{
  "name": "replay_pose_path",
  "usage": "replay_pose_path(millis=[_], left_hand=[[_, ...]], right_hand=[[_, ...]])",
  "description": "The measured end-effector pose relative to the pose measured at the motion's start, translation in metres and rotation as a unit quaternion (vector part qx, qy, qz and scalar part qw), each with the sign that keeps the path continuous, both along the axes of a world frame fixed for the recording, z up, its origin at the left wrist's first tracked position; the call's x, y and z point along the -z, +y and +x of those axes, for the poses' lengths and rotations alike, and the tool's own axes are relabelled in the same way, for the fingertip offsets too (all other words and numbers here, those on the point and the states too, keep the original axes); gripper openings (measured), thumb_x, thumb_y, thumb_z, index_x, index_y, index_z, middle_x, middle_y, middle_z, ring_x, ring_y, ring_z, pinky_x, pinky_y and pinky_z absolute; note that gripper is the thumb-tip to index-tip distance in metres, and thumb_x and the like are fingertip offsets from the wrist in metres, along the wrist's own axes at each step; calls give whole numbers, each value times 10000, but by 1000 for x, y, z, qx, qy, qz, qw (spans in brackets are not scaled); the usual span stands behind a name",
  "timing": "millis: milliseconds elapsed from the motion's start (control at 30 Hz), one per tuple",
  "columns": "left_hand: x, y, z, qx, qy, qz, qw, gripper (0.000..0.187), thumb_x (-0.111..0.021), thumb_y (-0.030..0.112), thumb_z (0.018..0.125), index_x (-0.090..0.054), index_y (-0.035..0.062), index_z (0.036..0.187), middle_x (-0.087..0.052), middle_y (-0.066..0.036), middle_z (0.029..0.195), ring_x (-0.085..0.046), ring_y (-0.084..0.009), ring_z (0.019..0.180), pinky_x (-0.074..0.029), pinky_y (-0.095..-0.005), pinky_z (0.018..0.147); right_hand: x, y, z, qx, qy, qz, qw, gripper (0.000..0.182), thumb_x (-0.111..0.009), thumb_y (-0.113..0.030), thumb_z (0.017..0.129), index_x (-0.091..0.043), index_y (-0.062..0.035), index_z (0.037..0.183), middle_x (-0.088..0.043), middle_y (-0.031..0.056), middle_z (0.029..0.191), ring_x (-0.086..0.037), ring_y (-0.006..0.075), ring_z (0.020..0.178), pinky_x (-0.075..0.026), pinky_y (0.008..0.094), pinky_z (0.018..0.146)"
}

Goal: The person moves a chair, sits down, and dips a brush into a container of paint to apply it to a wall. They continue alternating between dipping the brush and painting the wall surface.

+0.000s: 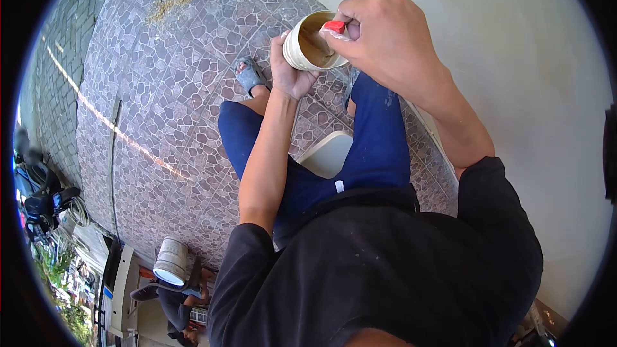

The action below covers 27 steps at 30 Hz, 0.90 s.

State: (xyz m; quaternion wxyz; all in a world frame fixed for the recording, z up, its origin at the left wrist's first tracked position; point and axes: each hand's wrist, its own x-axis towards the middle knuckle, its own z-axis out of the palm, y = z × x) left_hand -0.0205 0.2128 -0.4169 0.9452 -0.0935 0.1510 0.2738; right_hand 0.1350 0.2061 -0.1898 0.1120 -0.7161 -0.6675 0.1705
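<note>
My left hand [287,74] is wrapped round the lower side of a cream-coloured tub [294,49], which is tilted with its mouth towards me. Brownish-grey paste [315,44] coats the inside of the tub. Over the rim on the right, my right hand [379,29] grips a tool with a red handle [334,26]. White residue marks the thumb. The lower part of this tool is hidden or too small to make out inside the tub.
A pale wall [514,71] runs along the right. Below my legs is a white seat [326,154] on the patterned tile floor [167,96]. A white bucket [171,260] and another person [177,305] are at lower left, a motorbike [42,196] at far left.
</note>
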Motion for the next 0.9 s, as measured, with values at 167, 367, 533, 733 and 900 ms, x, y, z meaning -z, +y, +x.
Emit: replay_pose_path(millis=[167,367,533,733,900], left_hand=[[15,-2,1,-12,26,44,999,556,-408,529,1019,-643,117,1309,-726,-97,1134,-739,-248,881,-599,-319,559],[-21,-19,19,-43,4,72,996,582,-432,551,988,-624,135,1346,-682,-117,1236,-690,-323,1000,-559,-278,551],[-47,-70,8,-20,-11,120,993,551,-440,543,1025,-616,124,1337,-714,-65,1209,-710,-209,944,-563,-271,609],[-59,-121,20,18,22,94,995,562,-445,553,999,-632,138,1329,-704,-71,1207,-693,-263,914,-552,-272,555],[-56,-154,41,60,31,136,988,642,-395,653,1051,-607,155,1396,-708,-52,1280,-723,-215,1006,-610,-306,677]], right_hand=[[17,-11,-14,-22,-25,34,999,232,-743,-255,824,-789,-27,819,-728,167,714,-738,329,669,-593,408,656],[23,-41,-28,64,-26,206,976,281,-800,-309,788,-773,-33,830,-700,127,666,-718,291,633,-569,384,632],[-11,-111,-32,147,-13,194,970,245,-779,-281,795,-745,-39,777,-698,144,686,-710,343,664,-575,420,655],[-19,-181,-20,164,-6,200,966,254,-796,-283,828,-750,-39,772,-691,131,744,-704,326,707,-549,433,650],[-25,-225,-7,216,-30,182,959,244,-803,-294,831,-763,-56,799,-712,121,782,-719,316,736,-560,426,665]])
